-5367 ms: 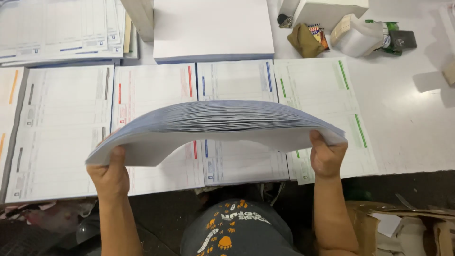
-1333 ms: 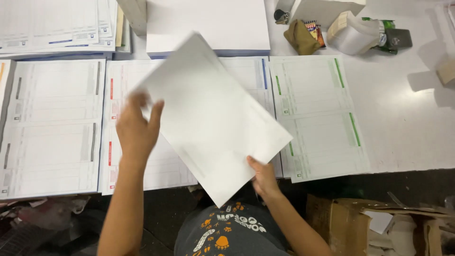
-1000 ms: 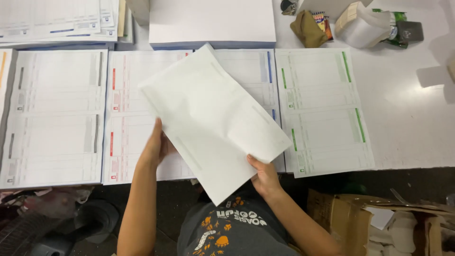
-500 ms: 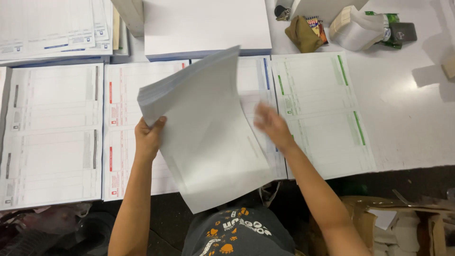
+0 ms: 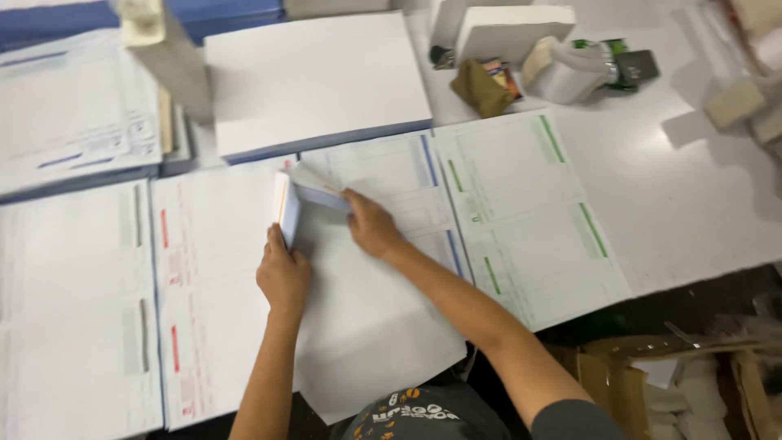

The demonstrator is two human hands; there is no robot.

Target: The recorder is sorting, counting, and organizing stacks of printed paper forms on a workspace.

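A thick white sheaf of paper [image 5: 371,326] lies on the table in front of me, its near end hanging over the table edge. My left hand [image 5: 283,275] grips the sheaf's far left corner, where the bunched sheet edges stand up. My right hand [image 5: 371,224] holds the far edge of the sheaf and bends the top sheets back toward the left hand. The sheaf rests across a stack of red-marked printed forms [image 5: 204,293] and a stack of blue-marked printed forms [image 5: 399,175].
A green-marked form stack [image 5: 529,212] lies to the right and a grey-marked form stack [image 5: 69,318] to the left. A blank white ream [image 5: 314,77] sits behind. Small boxes and a tape roll [image 5: 570,69] clutter the far right. An open cardboard box [image 5: 643,383] stands below the table edge.
The sheaf, held up and bowed in both hands earlier, was turned over and laid on the table. Both hands have moved to its far edge and are bending the sheets there.
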